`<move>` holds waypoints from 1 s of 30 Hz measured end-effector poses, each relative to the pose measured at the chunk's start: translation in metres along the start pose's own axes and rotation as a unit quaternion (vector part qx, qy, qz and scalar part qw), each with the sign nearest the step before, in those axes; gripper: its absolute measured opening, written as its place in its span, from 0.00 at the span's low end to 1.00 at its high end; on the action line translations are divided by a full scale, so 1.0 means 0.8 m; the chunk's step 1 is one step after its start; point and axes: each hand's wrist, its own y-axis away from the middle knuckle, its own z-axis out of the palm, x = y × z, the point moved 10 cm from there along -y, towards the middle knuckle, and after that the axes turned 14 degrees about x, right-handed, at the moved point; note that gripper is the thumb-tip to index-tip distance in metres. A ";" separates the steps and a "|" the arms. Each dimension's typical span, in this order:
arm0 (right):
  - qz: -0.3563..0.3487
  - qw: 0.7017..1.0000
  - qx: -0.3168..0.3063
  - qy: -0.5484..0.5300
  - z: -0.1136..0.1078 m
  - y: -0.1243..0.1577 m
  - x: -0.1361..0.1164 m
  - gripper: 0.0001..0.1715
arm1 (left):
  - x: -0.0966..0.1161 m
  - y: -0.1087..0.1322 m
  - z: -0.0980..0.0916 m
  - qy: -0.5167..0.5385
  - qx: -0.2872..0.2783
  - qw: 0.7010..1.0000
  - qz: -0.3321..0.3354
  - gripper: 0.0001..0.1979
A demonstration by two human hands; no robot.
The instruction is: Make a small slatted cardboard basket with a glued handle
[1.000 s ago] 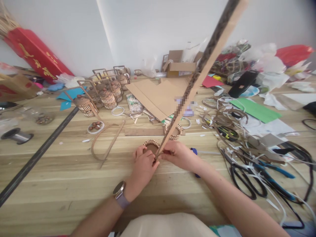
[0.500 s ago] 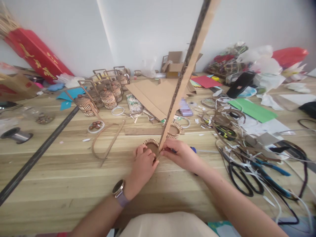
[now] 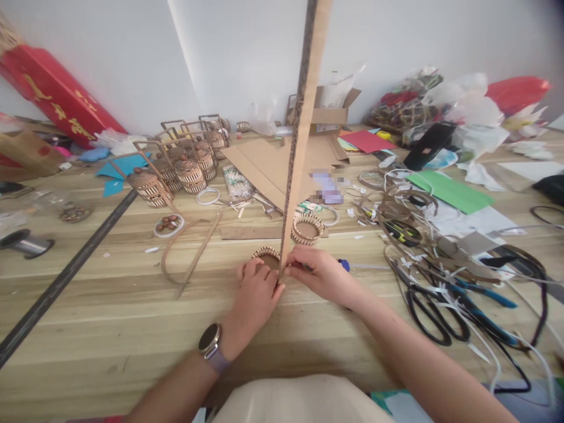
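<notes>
Far left of the left hand lies a metal wire spool point(image 3: 29, 244), then a long dark bar point(image 3: 73, 273). Ahead and left stand lidded slatted baskets point(image 3: 191, 177); nearer, 1 white ring holds brown beads point(image 3: 168, 222). The left hand point(image 3: 254, 296) curls its fingers over a shallow round slatted tray point(image 3: 267, 251), which sits directly before it. Between the 2 hands rises a cardboard strip point(image 3: 299, 129), its lower end pinched by the right hand point(image 3: 319, 270). Just ahead of that hand is a slatted ring point(image 3: 308, 240); well right, black-handled scissors point(image 3: 446, 336).
</notes>
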 end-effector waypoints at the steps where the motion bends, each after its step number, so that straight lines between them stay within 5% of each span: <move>1: 0.000 1.000 -0.001 -0.001 0.000 0.000 0.000 0.07 | 0.000 -0.002 -0.003 0.003 0.005 1.000 0.000 0.05; 21: 0.007 1.000 0.001 -0.002 0.002 0.002 -0.002 0.07 | -0.015 0.001 0.017 0.059 -0.021 0.997 -0.052 0.02; 30: 0.001 1.000 -0.004 -0.006 0.003 0.005 -0.005 0.08 | -0.010 0.000 -0.001 0.019 -0.026 0.999 0.001 0.05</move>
